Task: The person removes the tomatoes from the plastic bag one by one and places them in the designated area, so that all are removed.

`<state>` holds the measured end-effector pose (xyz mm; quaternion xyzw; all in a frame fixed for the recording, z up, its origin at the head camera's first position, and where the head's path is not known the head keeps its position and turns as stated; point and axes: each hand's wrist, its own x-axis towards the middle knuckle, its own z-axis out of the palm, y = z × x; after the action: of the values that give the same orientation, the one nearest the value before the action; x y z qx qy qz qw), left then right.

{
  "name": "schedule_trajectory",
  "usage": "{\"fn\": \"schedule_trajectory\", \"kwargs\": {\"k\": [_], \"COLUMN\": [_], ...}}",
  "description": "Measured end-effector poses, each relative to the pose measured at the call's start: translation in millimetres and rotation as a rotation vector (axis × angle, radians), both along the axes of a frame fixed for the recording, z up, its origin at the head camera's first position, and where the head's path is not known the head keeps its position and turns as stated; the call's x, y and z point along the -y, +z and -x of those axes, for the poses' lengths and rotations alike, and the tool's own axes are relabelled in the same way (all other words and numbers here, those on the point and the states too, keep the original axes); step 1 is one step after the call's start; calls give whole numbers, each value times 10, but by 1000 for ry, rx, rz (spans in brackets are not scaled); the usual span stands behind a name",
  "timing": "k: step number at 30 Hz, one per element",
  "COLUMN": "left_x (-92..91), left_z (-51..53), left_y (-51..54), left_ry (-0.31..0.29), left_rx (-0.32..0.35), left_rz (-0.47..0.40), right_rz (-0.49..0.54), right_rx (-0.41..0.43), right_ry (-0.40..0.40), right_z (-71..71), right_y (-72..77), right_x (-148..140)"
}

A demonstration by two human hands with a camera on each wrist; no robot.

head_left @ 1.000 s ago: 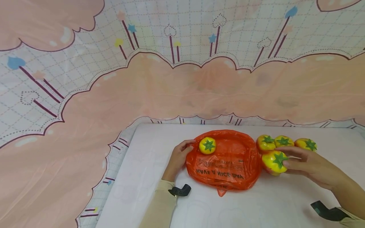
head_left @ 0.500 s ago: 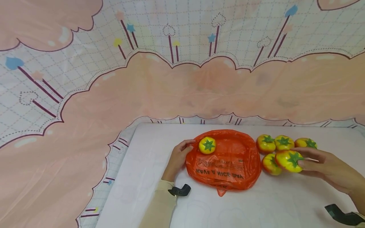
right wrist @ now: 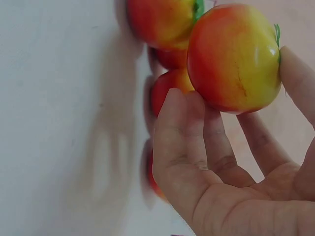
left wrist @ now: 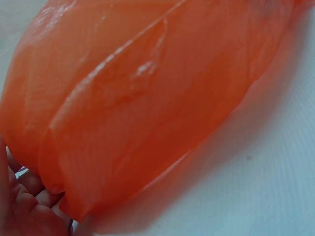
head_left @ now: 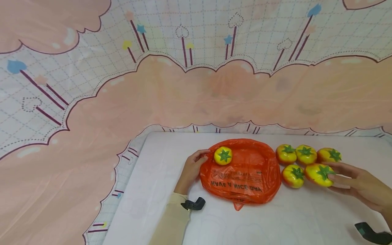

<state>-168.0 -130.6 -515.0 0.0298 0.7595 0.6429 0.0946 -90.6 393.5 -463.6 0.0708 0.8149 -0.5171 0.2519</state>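
In the head view, a red plastic bag point(head_left: 239, 173) with printed lettering lies on the white table. My left hand point(head_left: 192, 168) grips its left edge; the left wrist view shows curled fingers point(left wrist: 32, 209) at the bag's rim. One yellow tomato point(head_left: 223, 156) with a green star-shaped top sits on the bag's upper left. My right hand point(head_left: 356, 182) holds a yellow-red tomato point(head_left: 318, 174) between thumb and fingers, right of the bag. In the right wrist view, the thumb touches the green top of this tomato point(right wrist: 234, 59) and fingertips support its underside.
Beside the bag's right edge stands a tomato point(head_left: 293, 176). Behind it are more tomatoes in a row: one by the bag point(head_left: 286, 154), a middle one point(head_left: 306, 155) and a right one point(head_left: 328, 155). A patterned cloth point(head_left: 214, 98) hangs behind the table.
My right hand has moved right, carrying its tomato away from the one beside the bag, which now shows fully. The left hand and bag have stayed in place.
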Motion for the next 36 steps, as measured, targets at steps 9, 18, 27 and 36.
{"fn": "schedule_trajectory", "kwargs": {"k": [9,18,27,36], "left_x": [-4,0,-14,-4], "left_z": [7,-1,-1,5], "left_y": [21,25,26,6], "left_ry": [1,2,5,8], "left_rx": [-2,4,9,10], "left_rz": [1,10,-16,-3], "right_rz": [-9,-3,-17,16], "right_rx": [49,55,51,98], "right_ry": [-17,-32,-18,-43], "right_z": [17,15,19,56], "right_y": [-108,-158,-178,-172], "right_x": [-86,-23,-5,33]}}
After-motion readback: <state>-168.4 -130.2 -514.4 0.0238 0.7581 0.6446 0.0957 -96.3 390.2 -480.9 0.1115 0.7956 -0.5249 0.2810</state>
